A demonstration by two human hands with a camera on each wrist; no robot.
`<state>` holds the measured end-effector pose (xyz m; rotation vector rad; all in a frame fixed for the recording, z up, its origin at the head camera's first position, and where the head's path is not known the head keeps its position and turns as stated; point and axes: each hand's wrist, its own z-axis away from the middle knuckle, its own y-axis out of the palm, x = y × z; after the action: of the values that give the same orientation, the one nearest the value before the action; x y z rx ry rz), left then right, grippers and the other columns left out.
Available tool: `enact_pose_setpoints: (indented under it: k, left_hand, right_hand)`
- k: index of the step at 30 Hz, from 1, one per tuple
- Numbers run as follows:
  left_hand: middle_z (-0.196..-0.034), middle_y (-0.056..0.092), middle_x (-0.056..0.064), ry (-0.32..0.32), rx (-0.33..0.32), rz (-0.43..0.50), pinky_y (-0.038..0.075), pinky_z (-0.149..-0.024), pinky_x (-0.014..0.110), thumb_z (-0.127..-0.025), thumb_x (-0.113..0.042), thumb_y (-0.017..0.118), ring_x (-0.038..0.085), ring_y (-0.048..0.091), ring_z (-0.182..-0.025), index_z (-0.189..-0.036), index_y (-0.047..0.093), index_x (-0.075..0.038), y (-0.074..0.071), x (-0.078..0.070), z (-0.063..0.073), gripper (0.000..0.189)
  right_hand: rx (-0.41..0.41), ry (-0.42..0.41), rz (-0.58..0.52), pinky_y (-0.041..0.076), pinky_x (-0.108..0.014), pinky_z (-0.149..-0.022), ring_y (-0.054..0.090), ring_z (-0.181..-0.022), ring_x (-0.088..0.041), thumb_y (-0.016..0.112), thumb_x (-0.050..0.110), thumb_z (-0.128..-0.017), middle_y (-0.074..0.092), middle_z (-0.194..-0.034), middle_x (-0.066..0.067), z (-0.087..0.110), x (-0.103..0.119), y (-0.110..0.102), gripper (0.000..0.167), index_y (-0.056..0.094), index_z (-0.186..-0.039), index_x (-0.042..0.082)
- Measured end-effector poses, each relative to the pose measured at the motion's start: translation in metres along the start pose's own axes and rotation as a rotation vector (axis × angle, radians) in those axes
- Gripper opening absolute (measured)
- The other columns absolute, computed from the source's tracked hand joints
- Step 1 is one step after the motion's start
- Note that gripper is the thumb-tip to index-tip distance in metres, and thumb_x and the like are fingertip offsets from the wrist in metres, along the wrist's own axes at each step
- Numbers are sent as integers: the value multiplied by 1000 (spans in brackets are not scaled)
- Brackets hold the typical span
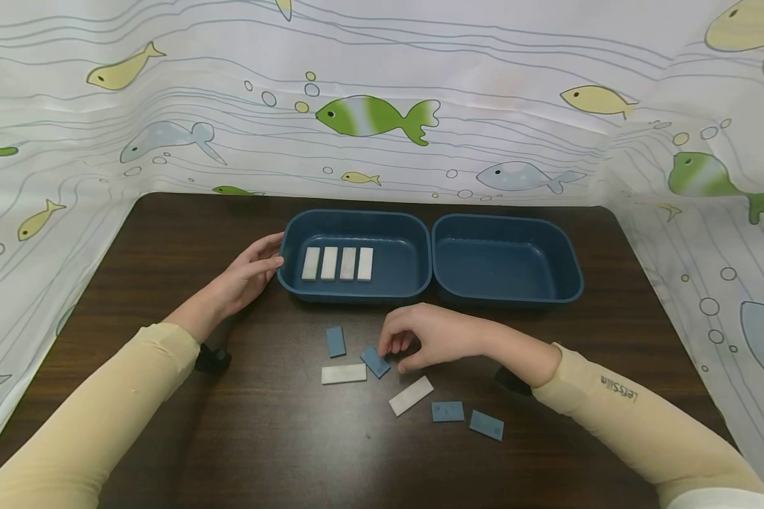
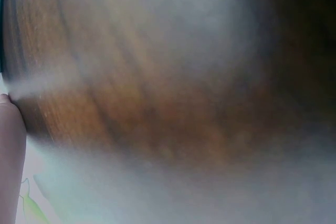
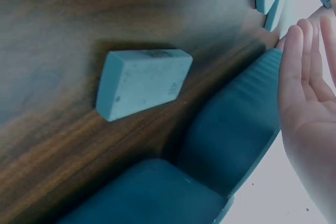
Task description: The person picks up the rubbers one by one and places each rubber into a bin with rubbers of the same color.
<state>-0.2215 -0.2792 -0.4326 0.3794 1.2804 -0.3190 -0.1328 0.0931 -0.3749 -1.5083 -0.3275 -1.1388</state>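
In the head view, my left hand rests against the left end of the left blue bin, thumb at the rim and fingers along the outside. Only a sliver of that hand enters the left wrist view. My right hand hovers low over the table, fingers bent down and thumb apart from them. Its fingertips overlap the upper edge of a small blue tile. In the right wrist view, the fingers of the right hand look fairly straight, with nothing between them.
Several white tiles stand in a row inside the left bin. The right blue bin adjoins it. Loose on the table lie white tiles and blue tiles. A fish-patterned sheet hangs behind.
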Motion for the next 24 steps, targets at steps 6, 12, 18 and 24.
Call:
enact_pose_setpoints:
  k: [6, 12, 18, 24]
  left_hand:
    - [-166, 31, 5, 9, 3, 7, 29, -127, 27, -111, -16, 51, 15, 32, -151, -169, 18, -8, 0, 1, 0, 67]
    - [-163, 33, 3, 14, 4, 12, 33, -122, 22, -111, -15, 51, 13, 34, -150, -168, 18, -8, -1, 1, 0, 67]
    - [-165, 32, 4, 15, 6, 18, 33, -122, 22, -111, -15, 51, 13, 33, -150, -168, 19, -8, -2, 2, -1, 66]
    - [-165, 32, 4, 12, 5, 21, 30, -125, 24, -111, -16, 51, 14, 32, -151, -168, 20, -9, -2, 2, -1, 65]
  right_hand:
    - [43, 2, 12, 59, -24, -91, 69, -99, -18, 84, 2, -89, 72, -113, -4, 1, -2, 6, 28, 75, -115, 7]
    - [77, 20, 29, 58, -24, -90, 66, -98, -13, 84, 2, -89, 71, -111, -1, 1, -2, 15, 28, 76, -115, 9]
    - [112, 43, 68, 56, -22, -89, 62, -95, -8, 86, 5, -88, 69, -107, 2, 1, -3, 25, 27, 76, -112, 12]
    - [133, 48, 93, 55, -21, -89, 62, -96, -8, 86, 6, -88, 69, -106, 1, 3, -1, 31, 27, 76, -113, 13]
